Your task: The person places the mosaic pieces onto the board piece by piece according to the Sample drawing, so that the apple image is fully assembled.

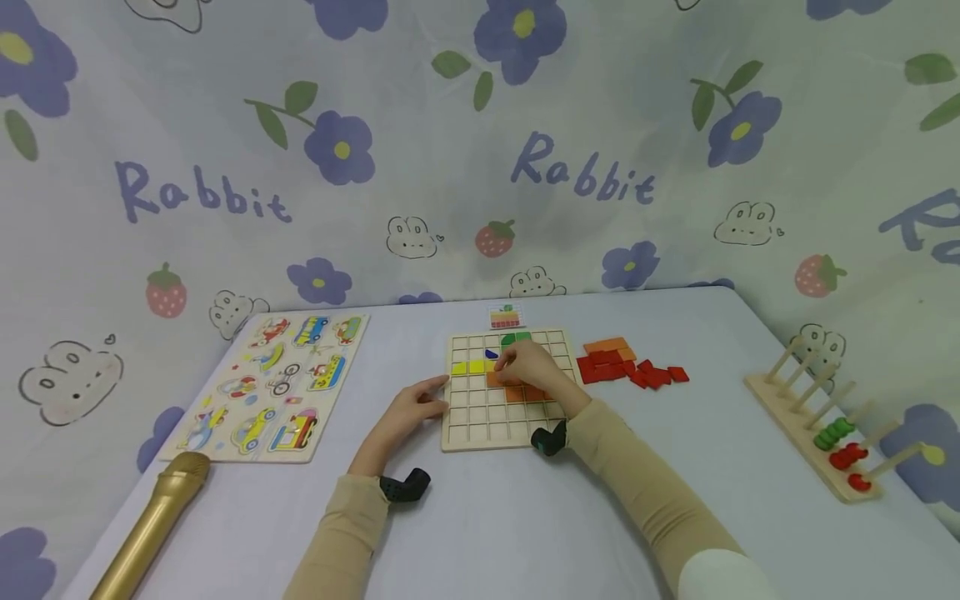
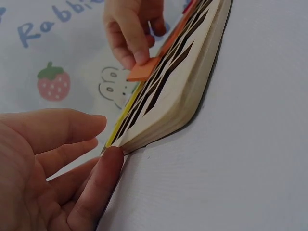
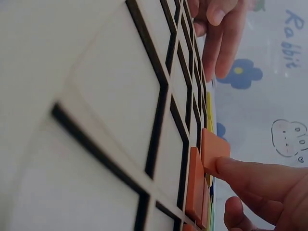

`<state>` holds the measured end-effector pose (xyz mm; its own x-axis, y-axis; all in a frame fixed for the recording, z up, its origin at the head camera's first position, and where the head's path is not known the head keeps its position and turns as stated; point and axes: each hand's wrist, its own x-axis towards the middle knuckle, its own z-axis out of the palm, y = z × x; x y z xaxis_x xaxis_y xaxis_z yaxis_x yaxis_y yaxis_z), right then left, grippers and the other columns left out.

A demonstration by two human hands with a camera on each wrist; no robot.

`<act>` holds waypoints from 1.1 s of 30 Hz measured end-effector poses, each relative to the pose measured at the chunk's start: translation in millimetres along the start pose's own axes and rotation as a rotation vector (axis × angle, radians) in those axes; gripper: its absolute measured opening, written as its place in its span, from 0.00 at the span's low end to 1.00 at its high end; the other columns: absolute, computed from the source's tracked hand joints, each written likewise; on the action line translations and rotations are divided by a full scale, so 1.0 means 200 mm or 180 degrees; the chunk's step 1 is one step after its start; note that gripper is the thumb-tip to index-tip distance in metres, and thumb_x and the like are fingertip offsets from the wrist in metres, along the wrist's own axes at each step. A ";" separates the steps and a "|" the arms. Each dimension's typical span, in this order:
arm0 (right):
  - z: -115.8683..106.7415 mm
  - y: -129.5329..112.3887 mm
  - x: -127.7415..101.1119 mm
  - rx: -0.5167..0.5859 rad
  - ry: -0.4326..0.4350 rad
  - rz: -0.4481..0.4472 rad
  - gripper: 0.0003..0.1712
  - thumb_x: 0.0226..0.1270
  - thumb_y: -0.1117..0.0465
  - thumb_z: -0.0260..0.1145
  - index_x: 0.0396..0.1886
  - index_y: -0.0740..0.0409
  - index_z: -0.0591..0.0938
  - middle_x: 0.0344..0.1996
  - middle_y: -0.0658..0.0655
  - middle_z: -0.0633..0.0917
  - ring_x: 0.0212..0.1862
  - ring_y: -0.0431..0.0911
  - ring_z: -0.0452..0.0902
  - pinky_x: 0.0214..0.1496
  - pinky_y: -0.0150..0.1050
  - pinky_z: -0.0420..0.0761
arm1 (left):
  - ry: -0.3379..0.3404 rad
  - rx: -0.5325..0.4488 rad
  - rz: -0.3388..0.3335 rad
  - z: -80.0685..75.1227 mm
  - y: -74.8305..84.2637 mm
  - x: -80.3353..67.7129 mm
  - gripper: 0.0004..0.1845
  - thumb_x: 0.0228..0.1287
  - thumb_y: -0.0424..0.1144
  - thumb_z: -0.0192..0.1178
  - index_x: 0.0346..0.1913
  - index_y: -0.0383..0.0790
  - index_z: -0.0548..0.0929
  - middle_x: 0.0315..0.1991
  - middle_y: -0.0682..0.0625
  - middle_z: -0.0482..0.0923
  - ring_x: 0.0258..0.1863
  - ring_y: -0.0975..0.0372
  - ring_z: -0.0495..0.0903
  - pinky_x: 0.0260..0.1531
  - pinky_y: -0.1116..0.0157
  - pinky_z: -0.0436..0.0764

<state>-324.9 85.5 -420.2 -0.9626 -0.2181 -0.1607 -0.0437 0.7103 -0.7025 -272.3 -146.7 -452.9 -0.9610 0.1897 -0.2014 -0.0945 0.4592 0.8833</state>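
Right hand: my right hand [image 1: 534,369] is over the middle of the grid board [image 1: 480,417], its fingertips [image 3: 240,171] pinching an orange tile [image 3: 213,151]. From the right wrist view the tile stands tilted, one edge down at the board, just beside orange tiles already seated in their cells.

Orange tile, from the left wrist: the same tile [image 2: 143,70] sits under my fingertips [image 2: 134,53], partly lifted above the board's surface [image 2: 178,91].

Left hand: my left hand [image 1: 411,408] holds nothing, fingers relaxed and nearly straight. The thumb tip [image 2: 108,161] touches the board's near-left corner; the other fingers lie just beside its left edge.

Grid board: it lies flat on the desk [image 1: 525,525], around the centre and a little toward the far edge. Yellow tiles [image 1: 468,366] fill part of a row on its left side, green tiles [image 1: 516,338] sit at its far edge, and a blue piece [image 1: 491,354] lies between them.

Loose tiles: a heap of red and orange tiles [image 1: 626,364] rests on the desk just right of the board.

Small card: a card [image 1: 506,317] lies just beyond the board's far edge.

Left side of desk: a vehicle puzzle board [image 1: 273,385], with a gold microphone [image 1: 153,521] at the near-left corner.

Right edge of desk: a wooden peg rack [image 1: 821,425] carrying green and red rings.
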 end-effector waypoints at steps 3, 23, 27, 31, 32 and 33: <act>0.01 0.00 0.00 -0.0164 0.0020 -0.0018 0.04 0.52 0.59 0.71 0.28 0.52 0.83 0.31 0.52 0.79 0.32 0.46 0.70 0.33 0.37 0.69 | -0.0015 0.0002 0.0000 0.00 0.00 0.00 0.30 0.58 0.39 0.61 0.65 0.48 0.69 0.35 0.48 0.78 0.32 0.60 0.73 0.32 0.64 0.68; -0.36 0.25 -0.07 0.0607 0.0337 0.0060 0.14 0.58 0.65 0.65 0.43 0.66 0.79 0.37 0.60 0.76 0.39 0.53 0.70 0.42 0.44 0.72 | -0.0034 0.0029 -0.0019 0.00 0.01 -0.01 0.30 0.58 0.39 0.61 0.65 0.48 0.69 0.36 0.48 0.78 0.34 0.60 0.74 0.33 0.64 0.68; -0.47 0.39 -0.09 0.0647 0.0445 0.0436 0.18 0.59 0.63 0.64 0.48 0.64 0.77 0.43 0.62 0.75 0.42 0.53 0.69 0.45 0.44 0.70 | -0.0039 0.0034 -0.0014 0.00 0.00 -0.01 0.30 0.58 0.39 0.61 0.65 0.47 0.69 0.36 0.48 0.78 0.33 0.60 0.74 0.33 0.64 0.68; -0.55 0.52 -0.11 0.0560 0.0451 0.0750 0.21 0.62 0.62 0.61 0.55 0.61 0.74 0.49 0.64 0.74 0.41 0.52 0.68 0.38 0.40 0.70 | -0.0039 0.0030 0.0011 0.00 0.00 -0.01 0.30 0.58 0.39 0.61 0.65 0.47 0.69 0.35 0.48 0.78 0.33 0.60 0.73 0.32 0.64 0.68; -0.57 0.54 -0.11 0.0563 0.0427 0.0777 0.22 0.63 0.63 0.59 0.57 0.62 0.73 0.51 0.65 0.73 0.41 0.52 0.69 0.37 0.39 0.71 | -0.0038 0.0025 0.0014 0.00 0.00 -0.01 0.30 0.57 0.39 0.61 0.65 0.47 0.69 0.35 0.48 0.78 0.33 0.60 0.73 0.32 0.64 0.68; -0.59 0.57 -0.12 0.0553 0.0398 0.0789 0.24 0.63 0.64 0.57 0.60 0.62 0.71 0.52 0.66 0.72 0.41 0.53 0.69 0.36 0.38 0.71 | -0.0037 0.0022 0.0023 0.00 0.01 -0.01 0.30 0.57 0.39 0.61 0.65 0.47 0.69 0.35 0.48 0.78 0.33 0.60 0.72 0.32 0.64 0.68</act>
<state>-338.3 249.7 -414.6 -0.9640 0.0388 -0.2629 0.2322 0.6042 -0.7622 -271.3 -146.3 -451.8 -0.9585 0.2030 -0.2001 -0.0859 0.4636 0.8819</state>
